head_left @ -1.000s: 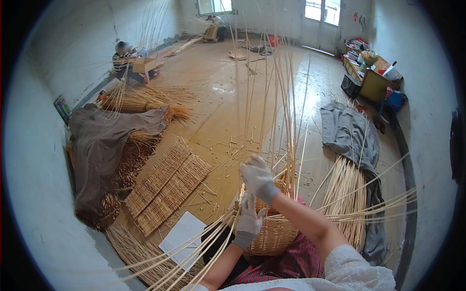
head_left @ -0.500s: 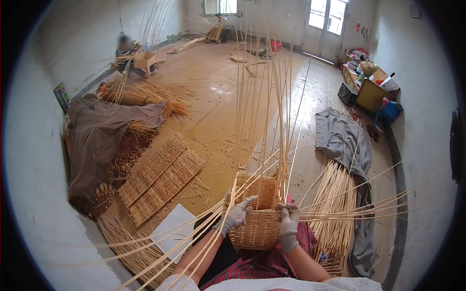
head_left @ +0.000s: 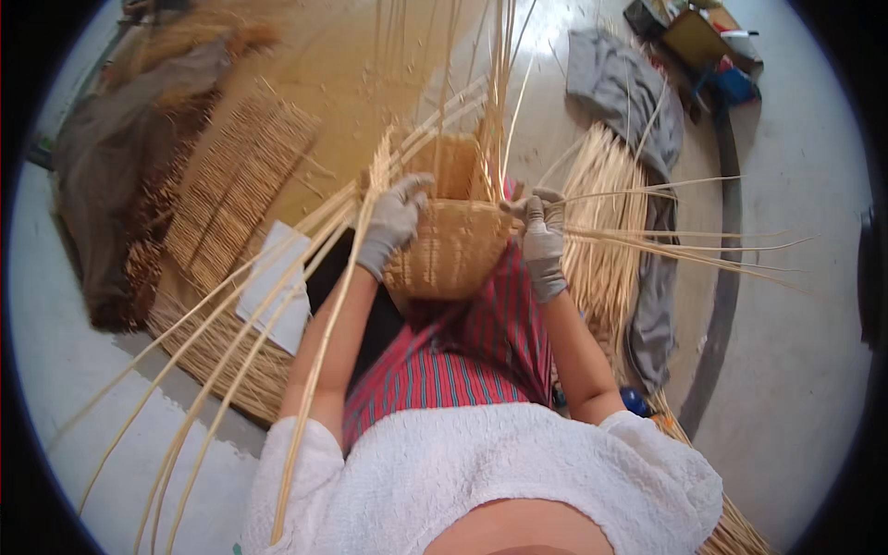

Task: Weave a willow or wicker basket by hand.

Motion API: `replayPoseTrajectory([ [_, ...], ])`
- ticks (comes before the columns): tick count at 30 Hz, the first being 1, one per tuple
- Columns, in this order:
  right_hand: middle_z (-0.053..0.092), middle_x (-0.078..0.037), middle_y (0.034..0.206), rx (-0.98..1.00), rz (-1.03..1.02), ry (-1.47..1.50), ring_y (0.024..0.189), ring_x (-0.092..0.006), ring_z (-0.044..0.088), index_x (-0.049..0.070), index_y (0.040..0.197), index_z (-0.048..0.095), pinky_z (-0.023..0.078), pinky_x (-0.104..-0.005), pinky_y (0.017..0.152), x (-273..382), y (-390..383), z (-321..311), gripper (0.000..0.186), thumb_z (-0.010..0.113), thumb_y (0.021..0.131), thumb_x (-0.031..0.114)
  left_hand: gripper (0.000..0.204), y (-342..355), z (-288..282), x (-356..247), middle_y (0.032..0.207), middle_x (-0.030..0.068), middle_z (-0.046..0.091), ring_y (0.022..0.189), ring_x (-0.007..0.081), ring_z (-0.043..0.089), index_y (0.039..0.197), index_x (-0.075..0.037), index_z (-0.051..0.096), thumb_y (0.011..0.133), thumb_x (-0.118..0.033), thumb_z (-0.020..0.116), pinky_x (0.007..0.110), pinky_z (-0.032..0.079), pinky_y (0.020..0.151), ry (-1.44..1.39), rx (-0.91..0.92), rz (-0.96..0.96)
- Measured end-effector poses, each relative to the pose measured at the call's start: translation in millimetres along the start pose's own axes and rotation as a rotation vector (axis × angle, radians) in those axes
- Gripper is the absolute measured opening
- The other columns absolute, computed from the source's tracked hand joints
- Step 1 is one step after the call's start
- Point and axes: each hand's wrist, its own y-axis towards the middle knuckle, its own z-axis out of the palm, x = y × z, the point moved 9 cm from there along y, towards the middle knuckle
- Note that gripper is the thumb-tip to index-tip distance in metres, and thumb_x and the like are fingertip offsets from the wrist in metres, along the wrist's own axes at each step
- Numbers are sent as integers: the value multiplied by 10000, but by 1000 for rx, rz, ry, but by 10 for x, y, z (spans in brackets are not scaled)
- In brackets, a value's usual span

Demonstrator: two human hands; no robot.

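A partly woven wicker basket [head_left: 442, 254] rests on my lap over a red striped cloth [head_left: 462, 377], its open side facing up. My gloved left hand [head_left: 396, 222] is closed on the basket's left rim corner, beside a bundle of pale rods [head_left: 231, 344] that fans out to the lower left. At the right rim corner, my gloved right hand [head_left: 544, 239] pinches thin wicker rods [head_left: 680, 250], which stick out to the right. More long rods [head_left: 499, 97] rise upright from the basket's far side. Motion blurs the fingertips slightly.
At left lie woven wicker panels [head_left: 242, 180] and a brown cloth [head_left: 120, 157] over bundled rods. White paper [head_left: 277, 285] lies beside my left arm. At right, loose pale rods [head_left: 606, 213] lie partly under a grey cloth [head_left: 624, 88]. Boxes [head_left: 698, 39] stand farther back.
The view has tilted down, so the far room and the people in it are out of sight. My left fingers have drawn back toward the left corner; my right hand stays at the right corner.
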Motion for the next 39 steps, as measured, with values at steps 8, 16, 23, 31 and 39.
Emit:
replayPoseTrajectory([
  [8,713,-149,1002,-118,297,-114,910,-211,712,21,1045,578,579,-267,603,206,-280,-528,127,627,960,102,368,-767,358,-598,769,140,661,431,247,608,1344,-43,511,1018,-214,513,387,547,481,265,-614,1246],
  [16,628,-169,1199,-172,-767,-1514,1018,-200,604,97,1471,415,443,-379,1032,1176,227,671,642,640,871,106,286,199,957,127,705,88,649,496,191,648,1135,-50,558,952,-248,654,342,538,443,-154,98,66],
  [23,720,-75,866,70,-539,-1585,745,-219,667,102,1243,655,524,-346,818,463,-179,320,376,634,868,107,304,-489,327,371,1062,72,654,719,94,628,1240,-31,574,941,-41,632,259,559,634,-298,-162,525],
  [31,701,-122,1037,886,-409,-833,978,-311,655,104,1130,669,532,-399,887,235,-1204,1592,336,574,821,11,208,-1366,-1156,606,784,55,668,640,119,624,1051,12,656,934,-157,693,255,540,573,-373,-787,639],
  [39,638,-94,863,1464,-672,-475,860,-321,637,91,1055,676,507,-430,819,563,-2158,2719,484,644,807,505,507,-1442,-984,403,1182,76,660,982,131,638,1374,-21,522,884,23,644,234,526,847,231,-307,916],
])
